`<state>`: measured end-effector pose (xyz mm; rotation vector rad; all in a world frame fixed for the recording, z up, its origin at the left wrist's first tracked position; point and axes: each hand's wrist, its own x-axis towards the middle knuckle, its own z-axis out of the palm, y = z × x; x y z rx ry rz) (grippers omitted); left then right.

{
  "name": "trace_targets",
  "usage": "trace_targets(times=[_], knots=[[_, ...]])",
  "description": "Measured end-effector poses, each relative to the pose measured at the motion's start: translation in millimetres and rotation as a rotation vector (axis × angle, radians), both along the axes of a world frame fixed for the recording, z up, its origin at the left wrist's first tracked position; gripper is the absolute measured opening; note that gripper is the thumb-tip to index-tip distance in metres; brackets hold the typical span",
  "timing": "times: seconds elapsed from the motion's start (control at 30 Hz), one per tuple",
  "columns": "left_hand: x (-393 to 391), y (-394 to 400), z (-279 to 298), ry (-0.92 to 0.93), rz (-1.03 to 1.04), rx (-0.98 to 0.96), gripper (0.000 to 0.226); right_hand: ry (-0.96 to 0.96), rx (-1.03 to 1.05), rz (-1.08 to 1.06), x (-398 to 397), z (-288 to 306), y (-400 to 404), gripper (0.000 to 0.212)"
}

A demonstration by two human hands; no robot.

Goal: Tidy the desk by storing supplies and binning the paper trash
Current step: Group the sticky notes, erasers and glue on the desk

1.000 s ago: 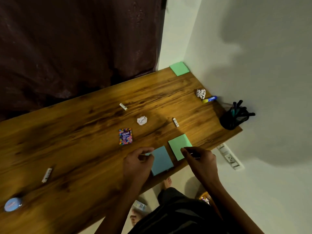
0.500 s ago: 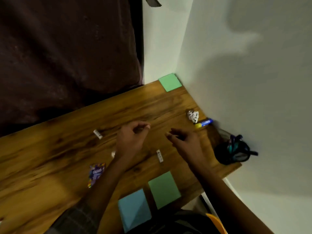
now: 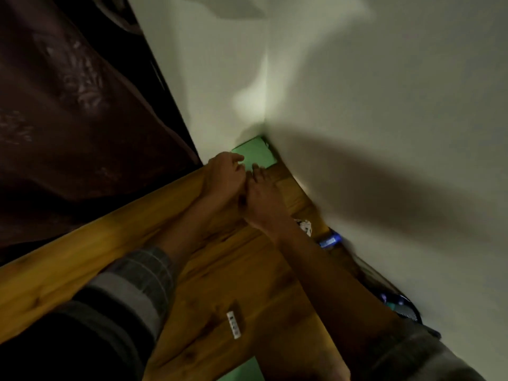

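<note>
Green and square, the far sticky-note pad [image 3: 254,155] lies in the desk's [image 3: 68,273] back corner where the two walls [image 3: 384,105] meet. Both hands reach it: the left hand [image 3: 224,174] has curled fingers at the pad's near edge, the right hand [image 3: 261,196] rests fingertips on it; whether either truly grips it cannot be told through the blur. Behind the right forearm a crumpled paper [image 3: 304,226] and a blue glue stick [image 3: 330,240] sit against the wall. A small white eraser [image 3: 233,324] lies nearer, and another green pad [image 3: 242,372] at the bottom edge.
</note>
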<state>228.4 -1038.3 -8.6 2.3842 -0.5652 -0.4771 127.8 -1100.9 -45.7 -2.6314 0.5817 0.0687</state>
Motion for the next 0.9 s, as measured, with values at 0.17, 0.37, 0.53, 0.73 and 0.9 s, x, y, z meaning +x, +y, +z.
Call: trace_targets(times=[0.17,0.37,0.53,0.73,0.9], knots=[[9,-9,-15,0.09,-0.031,0.019,0.045,0.208,-0.162,0.114,32,-18,-27,0.099],[19,-3,-25,-0.004,-0.047,0.014,0.043,0.137,-0.158,0.022,26,-23,-26,0.093],[18,-4,-34,-0.05,-0.079,0.06,0.012,0.03,-0.059,-0.002,1,-3,1,0.082],[1,5,-46,0.004,-0.094,0.076,0.043,-0.396,0.487,-0.533,-25,12,31,0.031],[-20,16,-45,-0.04,-0.066,0.156,0.055,-0.415,1.138,-0.91,-26,19,46,0.021]])
